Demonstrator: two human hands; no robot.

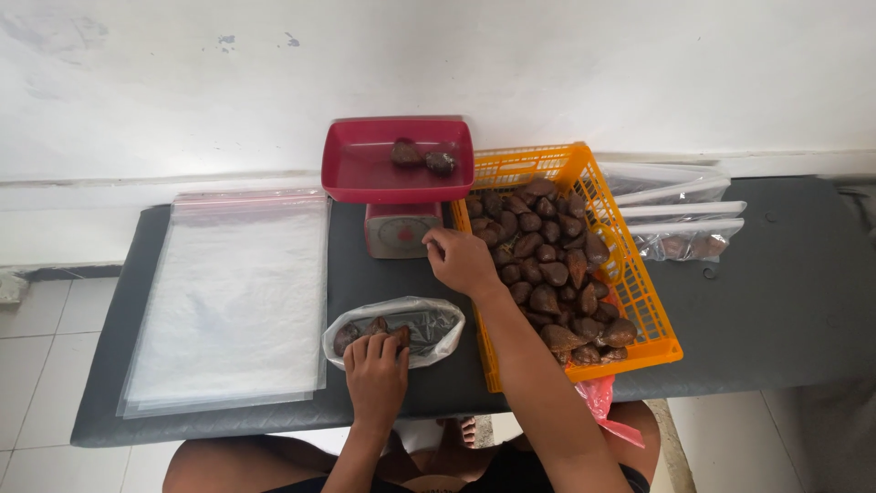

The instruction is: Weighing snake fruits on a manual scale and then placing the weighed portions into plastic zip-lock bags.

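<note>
A clear plastic bag (401, 330), its mouth rolled open, lies on the dark tabletop (785, 301) near its front edge with a few brown, scaly-skinned fruits (363, 330) inside. The person's left hand (376, 374) rests on the bag's near rim, fingers (370, 347) together and curled over the plastic and the fruit at the opening; whether they pinch the rim or only press it cannot be told. The right hand (462, 261) reaches forward to the near left corner of an orange plastic basket (639, 301) heaped with the same fruit, just beside the base of a small red kitchen scale (400, 228). Its fingers are bunched at the basket's edge, and the picture does not show whether they close on a fruit.

Two fruits (422, 156) sit in the scale's red tray (365, 169). To the left lies a flat stack of empty clear bags (233, 301); to the right, beyond the basket, lie more bags, one already holding fruit (686, 245).

The likely trouble is close to hand. The open bag is soft and shallow, so a loosened left hand could let the round fruits roll out and off the front edge. The right forearm crosses just beside the scale, and a nudge could shift it or tip its tray. The basket's near corner overhangs the front edge, so a push there could upset it.
</note>
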